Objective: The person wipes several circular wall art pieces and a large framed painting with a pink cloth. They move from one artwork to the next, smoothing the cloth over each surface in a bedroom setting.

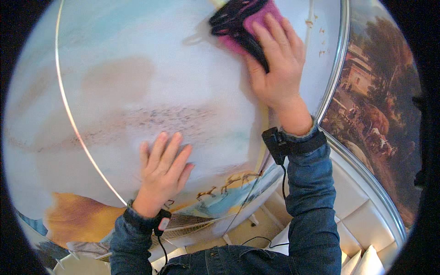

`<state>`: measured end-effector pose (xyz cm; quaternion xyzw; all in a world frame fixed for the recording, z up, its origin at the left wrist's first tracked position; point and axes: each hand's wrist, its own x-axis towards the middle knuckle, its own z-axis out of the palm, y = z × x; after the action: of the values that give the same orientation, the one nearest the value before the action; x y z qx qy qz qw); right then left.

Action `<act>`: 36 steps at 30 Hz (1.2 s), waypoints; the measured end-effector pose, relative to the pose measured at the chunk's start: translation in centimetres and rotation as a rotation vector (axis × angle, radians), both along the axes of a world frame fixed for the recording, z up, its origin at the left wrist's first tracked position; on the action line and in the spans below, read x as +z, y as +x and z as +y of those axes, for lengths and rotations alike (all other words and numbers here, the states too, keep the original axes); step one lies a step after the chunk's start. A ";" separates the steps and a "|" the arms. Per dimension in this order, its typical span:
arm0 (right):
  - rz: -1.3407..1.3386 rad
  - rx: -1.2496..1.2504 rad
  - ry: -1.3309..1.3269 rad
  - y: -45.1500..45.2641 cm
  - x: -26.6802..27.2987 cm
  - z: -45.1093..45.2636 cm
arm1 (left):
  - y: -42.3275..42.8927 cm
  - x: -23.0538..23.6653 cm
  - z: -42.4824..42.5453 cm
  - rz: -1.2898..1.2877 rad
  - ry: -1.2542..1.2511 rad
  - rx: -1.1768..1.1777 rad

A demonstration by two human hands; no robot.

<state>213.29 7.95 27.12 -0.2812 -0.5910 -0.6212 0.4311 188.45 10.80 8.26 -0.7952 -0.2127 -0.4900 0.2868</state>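
Note:
A pink and black cloth (pixel 237 27), bunched up, lies against a pale painted mural panel (pixel 192 79) near the top of the view. My right hand (pixel 278 65) is spread over the cloth's right side and presses it to the panel, with the thumb along its lower edge. Lower and to the left, my left hand (pixel 165 168) is over the mural with its fingers apart and nothing in it. I cannot tell whether its palm touches the surface. Below it the mural bears painted running animals (pixel 237 182) and a golden-brown patch (pixel 82 220).
A shiny silver moulding (pixel 338 65) borders the panel on the right, beside a dark landscape picture (pixel 378 113). Cream padded panels (pixel 361 216) and pillows (pixel 364 263) are at lower right. A thin pale strip (pixel 65 98) curves down the left. Cables (pixel 284 182) hang from both wrist devices.

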 end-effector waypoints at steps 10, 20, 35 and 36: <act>0.149 0.244 0.047 17.4 0.8 1.1 | 12.2 4.8 -4.8 0.019 0.045 -0.078; 0.502 0.147 -0.032 36.4 -2.1 3.8 | 22.1 4.3 -5.1 0.073 0.015 0.020; 0.888 0.154 0.059 42.8 -6.0 5.2 | 24.3 2.1 -4.0 0.036 0.084 0.224; 0.737 0.103 0.088 41.7 -6.7 4.8 | 24.3 2.0 -3.9 0.032 0.086 0.226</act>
<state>255.02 12.71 20.43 -0.4370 -0.3823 -0.4805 0.6573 212.77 6.87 10.26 -0.7607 -0.2753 -0.4506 0.3775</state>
